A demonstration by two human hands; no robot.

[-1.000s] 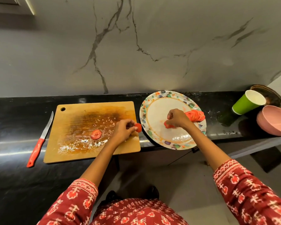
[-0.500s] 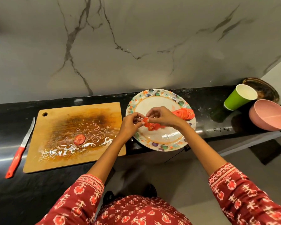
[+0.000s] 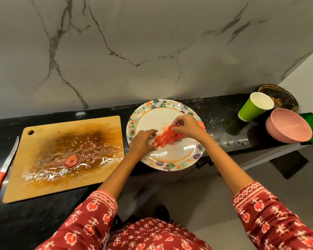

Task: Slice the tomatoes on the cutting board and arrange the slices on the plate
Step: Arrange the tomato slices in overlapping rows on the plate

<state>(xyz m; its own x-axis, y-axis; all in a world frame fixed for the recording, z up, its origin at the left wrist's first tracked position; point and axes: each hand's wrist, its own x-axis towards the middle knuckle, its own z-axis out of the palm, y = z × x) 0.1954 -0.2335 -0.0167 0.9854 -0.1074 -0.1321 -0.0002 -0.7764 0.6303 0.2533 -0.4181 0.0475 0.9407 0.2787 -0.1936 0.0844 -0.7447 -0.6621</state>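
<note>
Slicing appears complete; arranging is nearly so. My knife [image 3: 2,175] lies idle on the counter, left of the wet cutting board [image 3: 43,184], where one tomato slice [image 3: 71,160] remains to be carried over. On the plate [image 3: 170,165], right of the board, an overlapping row of slices [image 3: 167,137] runs from near-left to far-right. My right hand [image 3: 187,126] pinches a slice in the row between thumb and fingertips. My left hand [image 3: 143,141] rests at the row's near end, fingers extended and touching it, gripping nothing. Far right stand a green paper cup [image 3: 252,108] and a pink bowl [image 3: 287,126]; neither shows any contents.
</note>
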